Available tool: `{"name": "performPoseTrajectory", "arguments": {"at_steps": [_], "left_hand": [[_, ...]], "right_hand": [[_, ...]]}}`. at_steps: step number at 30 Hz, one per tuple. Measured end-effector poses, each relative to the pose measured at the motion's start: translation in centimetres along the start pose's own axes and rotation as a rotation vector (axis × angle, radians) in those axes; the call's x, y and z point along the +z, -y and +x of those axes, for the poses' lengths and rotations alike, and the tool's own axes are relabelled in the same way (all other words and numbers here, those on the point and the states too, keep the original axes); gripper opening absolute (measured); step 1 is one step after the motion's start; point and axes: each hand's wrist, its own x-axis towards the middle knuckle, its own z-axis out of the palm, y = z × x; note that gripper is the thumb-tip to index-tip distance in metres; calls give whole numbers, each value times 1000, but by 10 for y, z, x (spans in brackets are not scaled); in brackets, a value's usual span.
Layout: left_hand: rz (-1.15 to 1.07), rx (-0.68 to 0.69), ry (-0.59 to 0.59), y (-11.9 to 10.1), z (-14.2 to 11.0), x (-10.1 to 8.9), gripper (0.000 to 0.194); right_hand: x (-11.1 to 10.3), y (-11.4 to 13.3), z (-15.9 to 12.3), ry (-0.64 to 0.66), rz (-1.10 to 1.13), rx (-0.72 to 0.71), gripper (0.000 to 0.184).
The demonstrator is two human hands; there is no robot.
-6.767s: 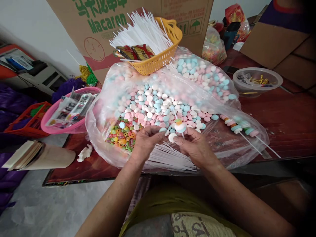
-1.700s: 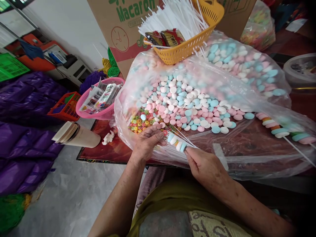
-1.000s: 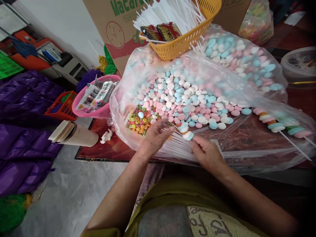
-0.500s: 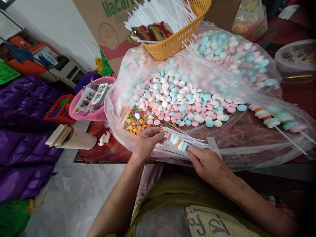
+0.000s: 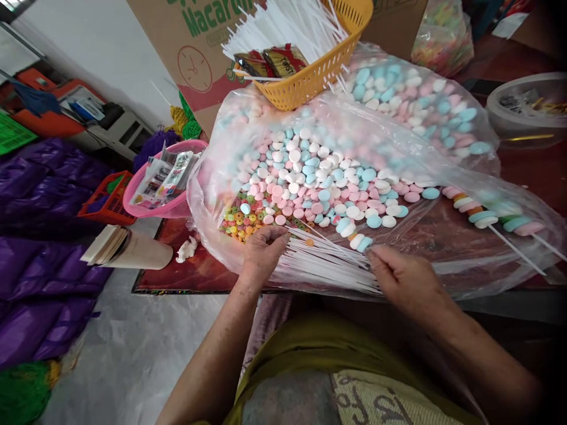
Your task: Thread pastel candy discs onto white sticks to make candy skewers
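A big clear plastic bag point(image 5: 447, 260) lies open on the table, full of pink, blue and white candy discs point(image 5: 319, 171), with a patch of small coloured candy rings point(image 5: 241, 215) at its near left. My right hand point(image 5: 401, 274) pinches a white stick threaded with several candies point(image 5: 353, 233), holding it over the discs. My left hand point(image 5: 261, 254) rests closed at the bag's mouth beside the rings, fingertips on the ends of a bundle of white sticks point(image 5: 328, 265); what it pinches is too small to see.
A yellow basket point(image 5: 316, 77) of white sticks and packets sits on the bag, a Macaron carton point(image 5: 199, 47) behind. A pink basket point(image 5: 162, 206) and paper roll point(image 5: 133, 251) stand left. Finished skewers point(image 5: 487, 215) lie right, near a clear tub point(image 5: 527, 112).
My right hand has carried the threaded stick rightward and outward, away from my left hand. My left hand stays at the stick ends by the rings.
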Motion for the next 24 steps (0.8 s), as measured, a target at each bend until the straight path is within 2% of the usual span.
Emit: {"name": "performPoseTrajectory", "arguments": {"at_steps": [2, 4, 7, 10, 12, 14, 16, 18, 20, 22, 24], "left_hand": [[-29, -17, 65, -4, 2, 7, 23], [-220, -79, 155, -8, 1, 20, 30], [-541, -196, 276, -10, -9, 43, 32], [-703, -303, 300, -6, -19, 59, 28], [-688, -340, 331, -8, -18, 60, 32], [-501, -235, 335, -13, -5, 55, 39], [-116, -3, 243, -19, 16, 51, 43], [361, 220, 127, -22, 38, 51, 36], [723, 353, 82, -20, 52, 55, 21], [822, 446, 90, -12, 54, 59, 15], [649, 462, 96, -5, 48, 57, 14]], "right_hand": [[-7, -2, 1, 5, 58, -22, 28], [-6, 3, 0, 42, 122, -56, 28], [8, 16, -5, 61, 202, -76, 28], [23, 22, -7, 71, 282, -82, 26], [25, 19, -2, 38, 304, -74, 26], [19, 11, 12, -32, 300, -24, 28], [11, 2, 34, -122, 297, 73, 28], [8, -6, 62, -181, 294, 177, 26], [12, -11, 86, -164, 256, 225, 25], [20, -13, 101, -106, 202, 226, 22], [26, -14, 103, -75, 172, 208, 18]]}}
